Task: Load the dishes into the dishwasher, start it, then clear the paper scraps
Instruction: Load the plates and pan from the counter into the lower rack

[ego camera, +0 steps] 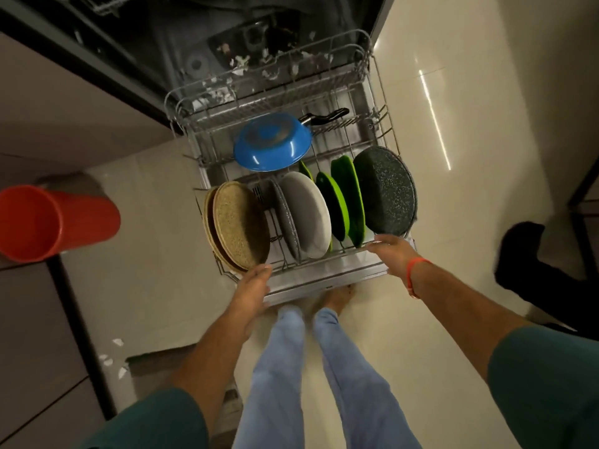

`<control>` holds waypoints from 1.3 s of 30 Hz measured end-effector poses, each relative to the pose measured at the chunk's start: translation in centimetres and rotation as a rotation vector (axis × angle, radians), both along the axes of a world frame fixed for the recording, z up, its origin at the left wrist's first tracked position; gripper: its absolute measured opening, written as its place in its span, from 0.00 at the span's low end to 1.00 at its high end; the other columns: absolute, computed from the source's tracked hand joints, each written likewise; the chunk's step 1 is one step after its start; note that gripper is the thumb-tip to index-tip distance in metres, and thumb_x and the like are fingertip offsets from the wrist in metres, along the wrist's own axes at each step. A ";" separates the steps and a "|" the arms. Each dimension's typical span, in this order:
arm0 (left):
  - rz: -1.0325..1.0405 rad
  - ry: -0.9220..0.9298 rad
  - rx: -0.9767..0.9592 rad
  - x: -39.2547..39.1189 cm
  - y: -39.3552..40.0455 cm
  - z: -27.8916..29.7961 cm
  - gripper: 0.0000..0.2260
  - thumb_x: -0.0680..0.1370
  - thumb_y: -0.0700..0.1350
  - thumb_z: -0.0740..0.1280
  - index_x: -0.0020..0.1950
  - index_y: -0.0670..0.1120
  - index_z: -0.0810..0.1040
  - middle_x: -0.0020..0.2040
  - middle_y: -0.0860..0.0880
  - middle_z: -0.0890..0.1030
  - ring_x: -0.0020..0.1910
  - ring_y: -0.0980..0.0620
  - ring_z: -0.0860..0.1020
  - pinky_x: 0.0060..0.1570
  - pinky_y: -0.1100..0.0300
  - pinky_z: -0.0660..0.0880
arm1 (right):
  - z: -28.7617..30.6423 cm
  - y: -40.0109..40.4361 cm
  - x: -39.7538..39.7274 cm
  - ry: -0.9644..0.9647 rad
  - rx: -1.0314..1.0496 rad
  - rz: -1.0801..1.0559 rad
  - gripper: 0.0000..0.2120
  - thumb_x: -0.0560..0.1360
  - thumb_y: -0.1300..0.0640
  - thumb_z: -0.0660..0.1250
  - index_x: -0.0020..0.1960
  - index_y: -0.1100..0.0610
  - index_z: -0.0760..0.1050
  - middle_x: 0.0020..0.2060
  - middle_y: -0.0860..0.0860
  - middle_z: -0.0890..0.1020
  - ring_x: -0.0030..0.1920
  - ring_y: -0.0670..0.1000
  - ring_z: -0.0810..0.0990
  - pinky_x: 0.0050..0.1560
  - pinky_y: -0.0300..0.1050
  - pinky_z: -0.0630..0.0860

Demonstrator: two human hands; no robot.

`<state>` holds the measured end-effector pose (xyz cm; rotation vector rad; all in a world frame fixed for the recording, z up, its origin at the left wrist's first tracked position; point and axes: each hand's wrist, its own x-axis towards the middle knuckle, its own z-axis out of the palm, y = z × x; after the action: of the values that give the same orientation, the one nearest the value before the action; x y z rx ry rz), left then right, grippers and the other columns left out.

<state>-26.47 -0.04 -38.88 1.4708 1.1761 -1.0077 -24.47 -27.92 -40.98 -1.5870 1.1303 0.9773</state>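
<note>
1. Nearest to us we see two legs in light blue trousers and two bare feet on the pale tiled floor (453, 286), standing just in front of the pulled-out dishwasher rack (327, 273)
2. Our left hand (254, 286) lies at the near left corner of the rack's front edge, fingers fairly straight and touching the wire; we cannot tell whether they hook around it
3. Our right hand (393, 254) rests on the near right part of the front edge, fingers reaching over the rim; an orange band (413, 275) circles that wrist
4. To the left, low on the floor by the cabinet, we count about four white paper scraps (111, 358)
5. In the near row of the rack the dishes stand on edge: two tan plates (240, 226) at the left, touching each other; then two grey plates (306, 213); then three green plates (345, 202), the third only a sliver behind the grey ones; and one dark speckled pan (387, 192) at the right end
6. Behind that row one blue frying pan (274, 142) lies tilted, underside up, its black handle (325, 116) pointing right
7. On the counter at the left one red cup (48, 222) lies on its side, mouth towards us
8. At the far end of the rack and on the dark floor of the open dishwasher (181, 34) we see many more white scraps (240, 64), too many and too small to count
</note>
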 end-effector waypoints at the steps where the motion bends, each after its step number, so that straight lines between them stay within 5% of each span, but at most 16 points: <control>1: 0.011 0.003 -0.006 -0.1 -0.3 -0.2 0.12 0.84 0.52 0.63 0.67 0.54 0.72 0.68 0.50 0.74 0.67 0.48 0.73 0.64 0.50 0.71 | -0.1 0.2 0.3 0.004 -0.004 0.016 0.24 0.77 0.54 0.70 0.71 0.56 0.72 0.64 0.58 0.77 0.56 0.54 0.73 0.62 0.49 0.72; 5: 0.056 0.063 -0.014 -0.4 -1.2 -2.0 0.16 0.84 0.54 0.61 0.71 0.51 0.71 0.66 0.49 0.73 0.65 0.47 0.74 0.59 0.51 0.72 | -0.9 1.2 1.2 0.023 -0.015 0.032 0.25 0.77 0.53 0.70 0.72 0.54 0.71 0.67 0.58 0.75 0.66 0.58 0.73 0.69 0.53 0.70; 9: 0.126 0.157 -0.009 -0.1 -1.4 -3.9 0.09 0.84 0.53 0.61 0.48 0.50 0.72 0.43 0.48 0.73 0.40 0.51 0.73 0.40 0.56 0.71 | -2.0 2.2 2.1 0.049 -0.005 0.020 0.25 0.78 0.55 0.69 0.73 0.57 0.69 0.67 0.58 0.75 0.66 0.58 0.73 0.66 0.49 0.68; 11: 0.155 0.204 -0.019 0.1 -1.1 -4.9 0.09 0.84 0.52 0.61 0.48 0.50 0.72 0.38 0.48 0.69 0.35 0.52 0.69 0.35 0.57 0.68 | -2.5 2.7 2.5 0.074 -0.007 0.001 0.26 0.78 0.55 0.70 0.73 0.58 0.69 0.67 0.58 0.75 0.67 0.58 0.73 0.66 0.48 0.68; 14: 0.298 0.246 -0.083 0.9 -0.5 -6.2 0.09 0.84 0.53 0.61 0.62 0.52 0.72 0.53 0.42 0.75 0.48 0.46 0.76 0.43 0.51 0.72 | -3.4 3.4 3.0 0.126 0.016 -0.025 0.29 0.76 0.54 0.72 0.74 0.54 0.68 0.68 0.55 0.74 0.68 0.57 0.72 0.62 0.49 0.69; 16: 0.344 0.233 -0.098 1.6 0.2 -6.7 0.18 0.83 0.54 0.63 0.73 0.54 0.69 0.68 0.39 0.73 0.67 0.41 0.73 0.60 0.46 0.73 | -4.1 4.0 3.8 0.125 0.044 -0.062 0.26 0.76 0.56 0.72 0.72 0.53 0.69 0.64 0.54 0.75 0.64 0.55 0.72 0.60 0.50 0.68; 18: 0.398 0.240 -0.129 2.0 0.6 -7.2 0.24 0.83 0.52 0.64 0.78 0.50 0.66 0.74 0.36 0.69 0.73 0.39 0.69 0.68 0.45 0.68 | -4.6 4.3 4.8 0.050 0.025 -0.121 0.22 0.76 0.60 0.71 0.68 0.57 0.72 0.58 0.55 0.77 0.57 0.52 0.72 0.59 0.48 0.68; 26: 0.594 0.210 -0.178 1.0 0.4 -7.5 0.07 0.83 0.43 0.61 0.59 0.45 0.76 0.68 0.39 0.73 0.69 0.41 0.72 0.66 0.48 0.68 | -5.8 4.8 5.7 -0.009 -0.063 -0.150 0.18 0.75 0.58 0.71 0.64 0.58 0.76 0.50 0.54 0.78 0.52 0.54 0.75 0.61 0.51 0.74; 30: 0.690 0.217 -0.194 0.4 -0.4 -8.3 0.07 0.84 0.43 0.59 0.55 0.45 0.76 0.65 0.40 0.76 0.68 0.42 0.74 0.65 0.48 0.68 | -6.9 3.5 1.6 0.109 -0.129 -0.131 0.14 0.63 0.45 0.73 0.44 0.52 0.79 0.47 0.58 0.84 0.49 0.58 0.80 0.59 0.57 0.78; 35: 0.779 0.226 -0.159 0.7 -0.9 -8.7 0.06 0.80 0.38 0.62 0.55 0.41 0.76 0.60 0.39 0.78 0.63 0.41 0.77 0.59 0.49 0.71 | -5.9 3.1 1.4 0.258 -0.001 -0.126 0.12 0.75 0.57 0.70 0.57 0.58 0.76 0.53 0.56 0.77 0.55 0.57 0.76 0.44 0.46 0.74; 39: 0.817 0.218 -0.168 0.9 -0.6 -8.5 0.07 0.78 0.38 0.63 0.55 0.41 0.76 0.61 0.38 0.78 0.61 0.41 0.78 0.58 0.49 0.72 | -6.2 2.8 2.6 0.247 0.069 -0.210 0.08 0.73 0.58 0.69 0.51 0.54 0.77 0.59 0.56 0.76 0.59 0.56 0.74 0.58 0.52 0.73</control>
<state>-25.59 -0.65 -47.41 0.6355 1.6098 -0.6670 -21.91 -25.12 -47.17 -1.2875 1.3862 1.0783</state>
